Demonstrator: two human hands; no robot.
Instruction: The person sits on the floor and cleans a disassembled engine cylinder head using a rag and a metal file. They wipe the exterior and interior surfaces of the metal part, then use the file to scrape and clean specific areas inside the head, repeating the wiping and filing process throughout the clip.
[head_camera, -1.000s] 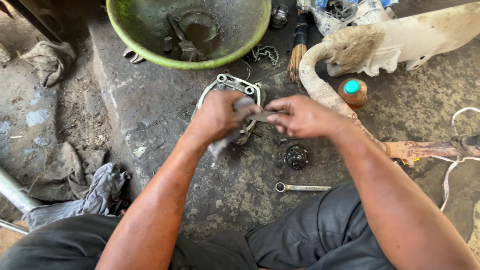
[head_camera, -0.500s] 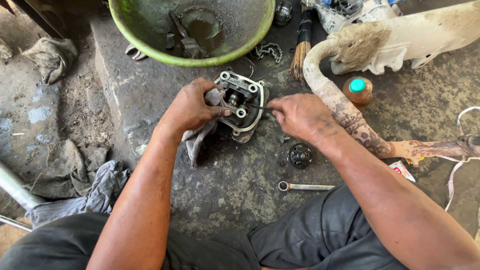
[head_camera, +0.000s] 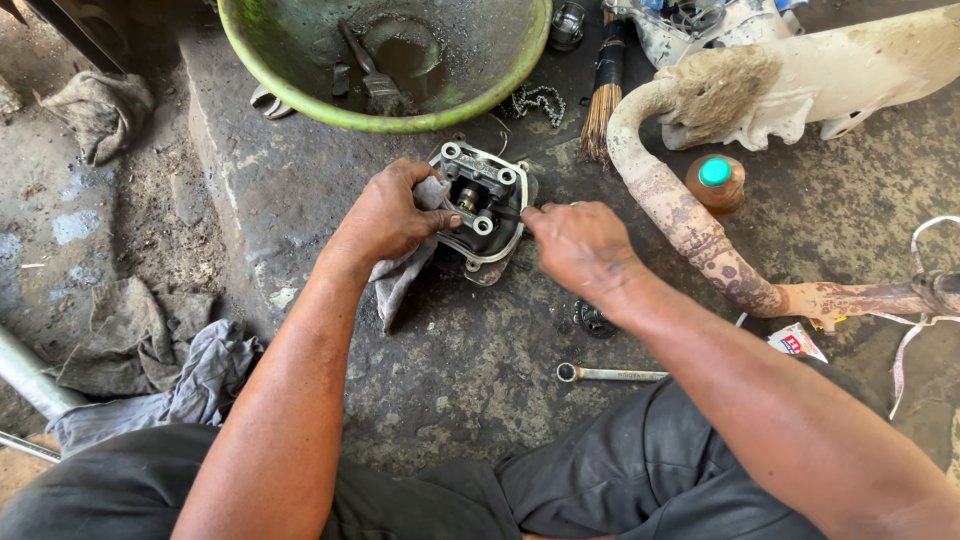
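A metal engine cylinder head (head_camera: 482, 205) lies on the dirty concrete slab between my hands. My left hand (head_camera: 385, 215) grips a grey rag (head_camera: 400, 275) and rests against the head's left side. My right hand (head_camera: 572, 245) pinches a thin dark metal tool (head_camera: 505, 211) whose tip reaches into the middle of the head. A small black round part (head_camera: 590, 318) lies just under my right wrist, partly hidden by it.
A green basin (head_camera: 385, 60) with dirty liquid and a brush stands at the top. A rusty exhaust pipe (head_camera: 690, 225) curves on the right beside a teal-capped bottle (head_camera: 716, 180). A wrench (head_camera: 610, 374) lies near my knees. Rags (head_camera: 140, 360) lie at left.
My hands parted and uncovered the cylinder head; the left went to its side with the rag. My right hand then moved left, bringing the thin tool into the head.
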